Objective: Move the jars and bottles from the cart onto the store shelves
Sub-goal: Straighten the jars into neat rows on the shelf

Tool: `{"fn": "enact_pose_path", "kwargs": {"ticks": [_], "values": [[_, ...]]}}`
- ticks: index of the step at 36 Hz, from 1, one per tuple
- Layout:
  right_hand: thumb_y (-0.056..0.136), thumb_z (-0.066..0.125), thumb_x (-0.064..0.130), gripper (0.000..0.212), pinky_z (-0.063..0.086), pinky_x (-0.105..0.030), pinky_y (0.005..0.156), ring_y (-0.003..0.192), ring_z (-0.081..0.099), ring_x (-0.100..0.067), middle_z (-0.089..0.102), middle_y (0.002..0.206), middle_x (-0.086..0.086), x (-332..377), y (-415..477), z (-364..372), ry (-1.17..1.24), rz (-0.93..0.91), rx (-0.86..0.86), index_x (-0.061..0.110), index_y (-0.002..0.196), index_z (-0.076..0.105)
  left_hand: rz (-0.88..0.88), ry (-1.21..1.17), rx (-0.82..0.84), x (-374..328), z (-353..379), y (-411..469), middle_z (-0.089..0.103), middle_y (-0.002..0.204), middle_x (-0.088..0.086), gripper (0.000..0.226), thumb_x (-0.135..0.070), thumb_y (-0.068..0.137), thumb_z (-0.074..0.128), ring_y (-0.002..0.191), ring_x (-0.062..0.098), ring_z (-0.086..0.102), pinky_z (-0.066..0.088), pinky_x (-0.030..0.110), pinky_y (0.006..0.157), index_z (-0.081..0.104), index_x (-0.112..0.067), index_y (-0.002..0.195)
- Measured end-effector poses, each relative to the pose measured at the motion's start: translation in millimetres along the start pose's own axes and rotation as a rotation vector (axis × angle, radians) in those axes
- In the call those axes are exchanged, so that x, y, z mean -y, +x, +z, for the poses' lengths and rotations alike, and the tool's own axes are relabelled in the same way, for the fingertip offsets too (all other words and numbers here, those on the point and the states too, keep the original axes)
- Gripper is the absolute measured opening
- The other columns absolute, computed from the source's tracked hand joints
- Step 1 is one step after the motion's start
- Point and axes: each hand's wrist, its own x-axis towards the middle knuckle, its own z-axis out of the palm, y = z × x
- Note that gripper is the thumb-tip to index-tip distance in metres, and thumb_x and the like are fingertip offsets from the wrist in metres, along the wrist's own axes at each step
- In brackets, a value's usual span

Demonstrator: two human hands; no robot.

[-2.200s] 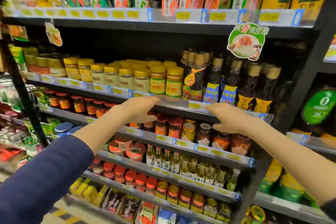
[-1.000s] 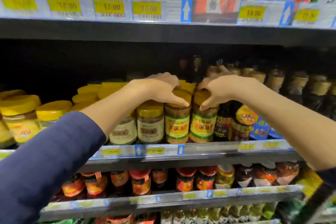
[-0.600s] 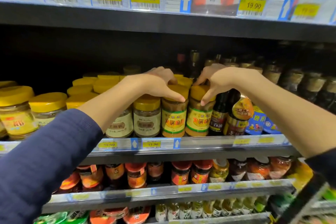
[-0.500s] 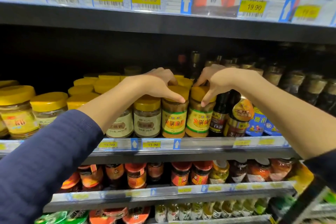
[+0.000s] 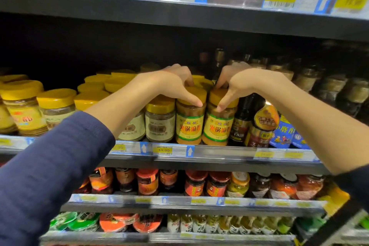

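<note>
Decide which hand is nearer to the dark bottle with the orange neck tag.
Right. The right hand grips the jar directly beside the dark bottle; the left hand grips the next jar, farther left.

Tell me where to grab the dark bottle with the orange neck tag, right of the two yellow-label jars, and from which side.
Grip the dark bottle at its shoulder and upper body, coming straight in from the shelf front. It stands upright at the edge, packed between another dark bottle and a blue-labelled pack, so the sides look blocked. The loose tag is probably no handhold.
</note>
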Motion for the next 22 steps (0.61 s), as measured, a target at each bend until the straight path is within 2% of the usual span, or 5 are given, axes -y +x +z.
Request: {"fn": "enact_pose_path", "kwargs": {"ticks": [3, 9, 15, 20, 22], "values": [[0.067, 0.067, 0.064, 0.075, 0.050, -0.029, 0.077, 0.098, 0.056, -0.023, 0.062, 0.111, -0.006, -2, 1, 1, 0.013, 0.000, -0.016, 0.017, 0.124, 0.059, -0.028, -0.017, -0.010, 0, 2, -1, 0.052, 0.107, -0.003, 0.076, -0.064, 0.071, 0.065, 0.097, 0.017, 0.054, 0.048, 0.028, 0.076, 0.054, -0.018, 0.129], [0.071, 0.066, 0.061, 0.072, 0.044, -0.028, 0.077, 0.098, 0.053, -0.022, 0.059, 0.113, -0.005, -2, -4, 5, 0.032, 0.007, -0.029, 0.016, 0.125, 0.056, -0.052, -0.017, -0.029, 2, 9, -4, 0.051, 0.126, 0.002, 0.080, -0.068, 0.071, 0.061, 0.109, 0.022, 0.053, 0.048, 0.032, 0.084, 0.048, -0.020, 0.134], [0.073, 0.065, 0.059, 0.080, 0.039, -0.038, 0.100, 0.126, 0.044, -0.028, 0.046, 0.139, -0.007, 5, -13, -1, 0.098, 0.029, -0.002, 0.021, 0.139, 0.041, -0.001, -0.014, -0.027, 9, 8, -14, 0.038, 0.147, 0.001, 0.080, -0.069, 0.077, 0.052, 0.130, 0.023, 0.040, 0.039, 0.037, 0.100, 0.034, -0.028, 0.143], [0.077, 0.063, 0.056, 0.075, 0.037, -0.025, 0.084, 0.127, 0.044, -0.023, 0.046, 0.132, 0.005, 28, -13, -20, 0.234, -0.020, -0.083, 0.024, 0.140, 0.040, 0.032, -0.086, -0.074, 33, -17, -35, 0.045, 0.142, -0.003, 0.071, -0.060, 0.078, 0.060, 0.125, 0.015, 0.046, 0.042, 0.038, 0.103, 0.041, -0.029, 0.139], [0.078, 0.062, 0.056, 0.071, 0.037, -0.023, 0.084, 0.125, 0.047, -0.020, 0.048, 0.136, 0.002, 44, -9, -27, 0.283, -0.063, -0.109, 0.026, 0.139, 0.041, 0.000, -0.067, -0.054, 47, -26, -45, 0.049, 0.138, -0.004, 0.069, -0.062, 0.076, 0.061, 0.121, 0.014, 0.050, 0.045, 0.039, 0.102, 0.046, -0.029, 0.135]]}}
